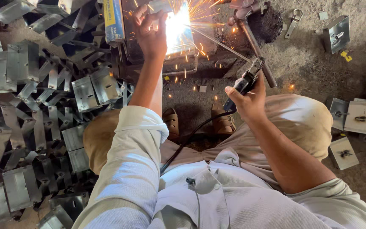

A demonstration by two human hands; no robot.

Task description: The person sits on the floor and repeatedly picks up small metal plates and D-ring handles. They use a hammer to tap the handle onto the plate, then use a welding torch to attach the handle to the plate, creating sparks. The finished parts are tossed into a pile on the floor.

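We note the right hand point(247, 101) w/ fingers wrapped tight on the holder point(245, 82), rod point(221, 42) reaching the arc. Left hand point(150, 32) pinches the plate point(159, 6) beside the sparks. Bent plates point(39, 110) heaped at left; block point(336, 34) top right.

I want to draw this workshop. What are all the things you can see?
Bent plates: a big pile, shiny grey, on the left.
Finished pieces: several, grey, on the right.
Sparks: bright white and orange, top middle.
Rod: one, thin, reaching from the holder to the sparks.
Holder: one, black, with a black cable, in the right hand.
Box: one, blue and yellow, top.
Sandals: two, brown, middle.
Left hand: raised beside the sparks.
Right hand: gripping the holder.
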